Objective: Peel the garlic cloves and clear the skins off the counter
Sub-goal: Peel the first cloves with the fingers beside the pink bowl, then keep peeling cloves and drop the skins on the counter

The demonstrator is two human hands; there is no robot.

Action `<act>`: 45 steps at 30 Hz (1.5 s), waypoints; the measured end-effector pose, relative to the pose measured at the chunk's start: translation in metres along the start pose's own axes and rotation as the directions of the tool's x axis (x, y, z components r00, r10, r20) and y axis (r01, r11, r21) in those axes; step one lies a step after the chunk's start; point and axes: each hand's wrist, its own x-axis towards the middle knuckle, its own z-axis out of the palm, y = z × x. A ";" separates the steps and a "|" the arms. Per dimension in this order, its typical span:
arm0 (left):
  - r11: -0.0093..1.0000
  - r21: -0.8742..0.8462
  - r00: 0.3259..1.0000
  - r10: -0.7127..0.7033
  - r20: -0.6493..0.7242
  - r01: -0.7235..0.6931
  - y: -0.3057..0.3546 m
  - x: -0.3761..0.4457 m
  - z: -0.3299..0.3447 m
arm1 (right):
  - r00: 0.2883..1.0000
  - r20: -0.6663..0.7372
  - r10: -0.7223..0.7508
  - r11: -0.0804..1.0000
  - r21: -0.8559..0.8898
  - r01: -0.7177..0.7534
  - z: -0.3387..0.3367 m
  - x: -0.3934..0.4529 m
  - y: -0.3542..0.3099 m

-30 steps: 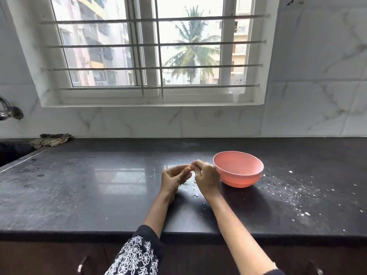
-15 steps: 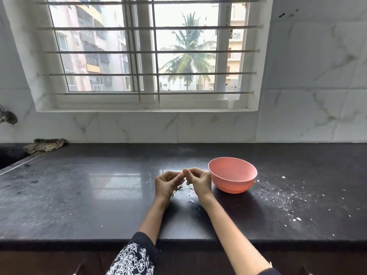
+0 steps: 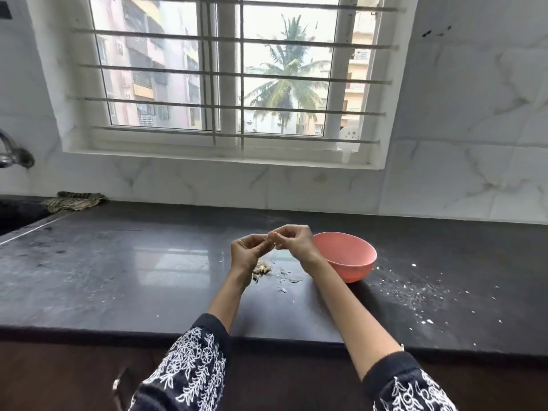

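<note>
The dark, glossy stone tabletop carries a pink bowl right of centre. Just left of the bowl lies a small heap of garlic cloves, with thin skins scattered beside it. White crumbs speckle the right part. A striped cloth lies at the far left corner.

At about twelve o'clock from where I look down, I see a white-framed window with horizontal metal bars, and through it a green palm tree and pale apartment blocks. Around it runs a white marble-veined tiled wall. Towards ten o'clock a crumpled striped brown cloth lies beside a dark sink, with a curved chrome tap above it.
</note>
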 end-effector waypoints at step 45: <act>0.833 0.404 0.923 -0.376 -0.085 0.377 -0.038 -0.007 0.136 | 0.975 -0.164 0.149 0.553 -0.803 -0.220 -0.121 -0.013 0.015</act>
